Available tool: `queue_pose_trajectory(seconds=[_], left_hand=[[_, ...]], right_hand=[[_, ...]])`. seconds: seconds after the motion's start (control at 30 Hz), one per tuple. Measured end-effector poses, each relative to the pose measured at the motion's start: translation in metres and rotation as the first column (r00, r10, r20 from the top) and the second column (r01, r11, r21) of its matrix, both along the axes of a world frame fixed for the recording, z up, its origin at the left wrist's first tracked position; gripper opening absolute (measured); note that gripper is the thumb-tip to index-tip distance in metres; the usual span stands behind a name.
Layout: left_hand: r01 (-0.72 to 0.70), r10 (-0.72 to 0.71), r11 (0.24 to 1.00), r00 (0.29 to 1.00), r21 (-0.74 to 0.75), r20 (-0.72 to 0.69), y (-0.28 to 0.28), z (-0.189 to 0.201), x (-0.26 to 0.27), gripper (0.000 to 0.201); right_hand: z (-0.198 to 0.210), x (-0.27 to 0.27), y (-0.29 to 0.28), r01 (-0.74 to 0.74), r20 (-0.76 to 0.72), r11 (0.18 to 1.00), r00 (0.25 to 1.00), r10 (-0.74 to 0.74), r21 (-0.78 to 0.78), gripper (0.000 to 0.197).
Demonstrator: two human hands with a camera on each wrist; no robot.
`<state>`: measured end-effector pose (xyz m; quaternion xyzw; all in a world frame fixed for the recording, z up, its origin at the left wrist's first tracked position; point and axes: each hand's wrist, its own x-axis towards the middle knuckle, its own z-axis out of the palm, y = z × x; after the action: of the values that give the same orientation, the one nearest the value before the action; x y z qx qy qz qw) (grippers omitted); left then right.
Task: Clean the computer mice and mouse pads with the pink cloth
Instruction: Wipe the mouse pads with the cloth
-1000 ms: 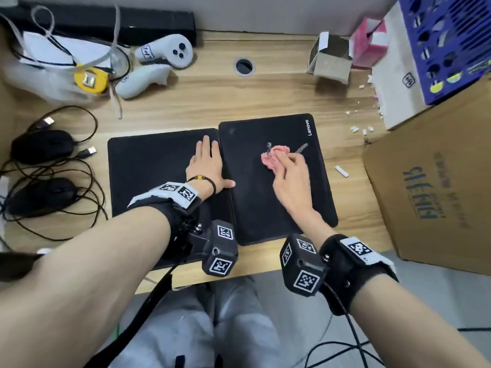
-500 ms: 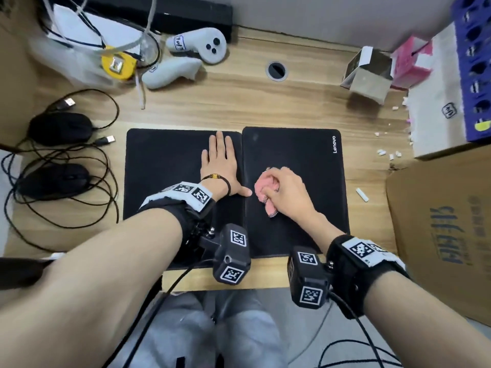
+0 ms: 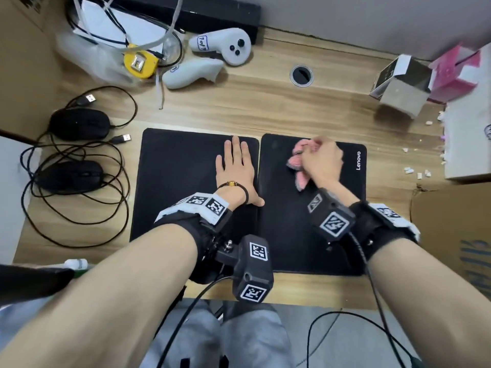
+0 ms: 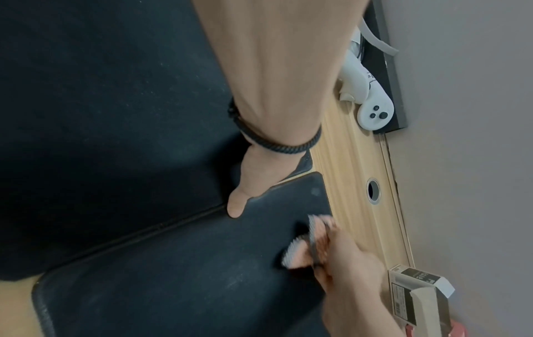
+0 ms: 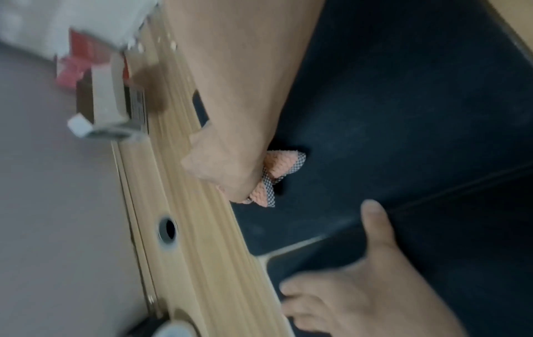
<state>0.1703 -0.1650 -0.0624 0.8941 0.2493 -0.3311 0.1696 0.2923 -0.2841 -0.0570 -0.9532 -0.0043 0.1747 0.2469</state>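
Observation:
Two black mouse pads lie side by side on the wooden desk: the left pad (image 3: 180,171) and the right pad (image 3: 313,229), which carries a Lenovo logo. My left hand (image 3: 235,168) lies flat on the left pad's right edge, fingers straight, thumb reaching the seam. My right hand (image 3: 320,162) grips the bunched pink cloth (image 3: 297,162) and presses it onto the far part of the right pad. In the right wrist view the pink cloth (image 5: 277,175) sticks out from under the hand. Two black corded mice (image 3: 79,123) (image 3: 70,175) sit at the left of the desk.
Tangled mouse cables (image 3: 79,208) spread at the left. Two white controllers (image 3: 220,46) and a yellow tape measure (image 3: 139,65) lie at the back. A small open box (image 3: 401,81), a pink box (image 3: 451,73) and a big cardboard box (image 3: 451,235) crowd the right side.
My right hand has swept the cloth from the middle of the right pad up towards its far edge. The left hand has stayed flat on the left pad.

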Motion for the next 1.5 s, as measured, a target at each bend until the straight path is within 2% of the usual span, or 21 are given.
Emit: queue_pose_trajectory(seconds=[0.1, 0.27, 0.33, 0.43, 0.5, 0.6, 0.67, 0.73, 0.8, 0.87, 0.93, 0.97, 1.03, 1.1, 1.23, 1.37, 1.43, 1.5], left_hand=[[-0.002, 0.002, 1.000, 1.000, -0.004, -0.014, -0.001, 0.001, 0.002, 0.146], [-0.008, 0.008, 1.000, 1.000, 0.011, -0.024, -0.003, 0.002, 0.005, 0.146], [-0.002, 0.003, 1.000, 1.000, 0.021, -0.029, -0.003, 0.002, 0.005, 0.147], [-0.011, 0.012, 1.000, 0.999, 0.021, -0.044, -0.006, 0.002, 0.009, 0.148], [-0.009, 0.010, 1.000, 0.999, 0.012, -0.041, -0.008, 0.002, 0.012, 0.148], [0.017, -0.017, 1.000, 0.999, 0.003, -0.043, -0.007, 0.001, 0.014, 0.145], [0.038, -0.037, 0.999, 0.998, 0.014, -0.056, -0.006, 0.002, 0.014, 0.144], [0.048, -0.047, 0.999, 0.997, 0.017, -0.058, -0.006, 0.002, 0.016, 0.143], [0.054, -0.052, 0.998, 0.997, 0.015, -0.062, -0.006, 0.002, 0.016, 0.143], [0.056, -0.055, 0.998, 0.997, 0.013, -0.059, -0.006, 0.001, 0.016, 0.143], [0.054, -0.053, 0.998, 0.997, 0.013, -0.048, -0.005, 0.000, 0.015, 0.142], [0.054, -0.053, 0.998, 0.998, 0.011, -0.044, -0.004, 0.000, 0.015, 0.142], [0.058, -0.057, 0.998, 0.998, 0.005, -0.034, -0.004, -0.002, 0.013, 0.142], [0.068, -0.068, 0.998, 0.998, 0.007, -0.009, -0.003, -0.003, 0.011, 0.142], [0.065, -0.065, 0.998, 0.997, 0.003, 0.028, 0.002, -0.005, 0.003, 0.137], [0.094, -0.091, 0.995, 0.992, -0.030, 0.085, -0.001, -0.004, -0.009, 0.121], [0.132, -0.126, 0.989, 0.987, -0.061, 0.097, 0.002, -0.004, -0.019, 0.104], [0.132, -0.117, 0.983, 0.986, -0.125, 0.121, 0.011, -0.004, -0.031, 0.086]], right_hand=[[-0.004, -0.003, 0.003, 0.005, -0.005, 0.999, 1.000, -0.005, 0.043, 0.031], [-0.011, -0.032, 0.045, -0.292, -0.094, 0.948, 0.948, 0.304, 0.124, 0.032], [-0.006, -0.017, 0.030, -0.230, -0.117, 0.965, 0.963, 0.245, 0.124, 0.033], [-0.003, 0.013, -0.014, 0.030, -0.063, 0.997, 0.998, -0.026, 0.070, 0.034], [-0.005, 0.015, -0.023, 0.070, -0.036, 0.995, 0.997, -0.067, 0.068, 0.033], [-0.013, -0.003, -0.005, -0.113, 0.004, 0.984, 0.994, 0.113, 0.140, 0.032], [-0.015, -0.023, -0.002, -0.313, -0.034, 0.932, 0.945, 0.324, 0.185, 0.031], [-0.015, -0.037, -0.020, -0.395, -0.071, 0.893, 0.906, 0.418, 0.215, 0.030], [-0.014, -0.036, -0.047, -0.353, -0.050, 0.918, 0.929, 0.367, 0.179, 0.032], [-0.018, -0.022, -0.064, -0.206, -0.004, 0.972, 0.978, 0.207, 0.110, 0.030], [-0.023, -0.007, -0.057, -0.042, 0.024, 0.994, 0.999, 0.040, 0.105, 0.029], [-0.022, -0.005, -0.046, -0.011, 0.043, 0.994, 0.999, 0.006, 0.104, 0.029], [-0.024, -0.013, -0.022, -0.068, 0.050, 0.992, 0.997, 0.062, 0.108, 0.030], [-0.028, -0.032, -0.013, -0.156, -0.002, 0.974, 0.987, 0.158, 0.161, 0.031], [-0.022, -0.063, -0.037, -0.222, -0.105, 0.962, 0.965, 0.241, 0.159, 0.034], [-0.009, -0.059, -0.050, -0.039, -0.161, 0.999, 0.986, 0.036, -0.018, 0.028], [-0.003, -0.051, -0.036, 0.045, -0.201, 0.999, 0.979, -0.044, -0.003, 0.024], [0.000, -0.038, -0.014, 0.151, -0.250, 0.980, 0.961, -0.116, 0.125, 0.016]])
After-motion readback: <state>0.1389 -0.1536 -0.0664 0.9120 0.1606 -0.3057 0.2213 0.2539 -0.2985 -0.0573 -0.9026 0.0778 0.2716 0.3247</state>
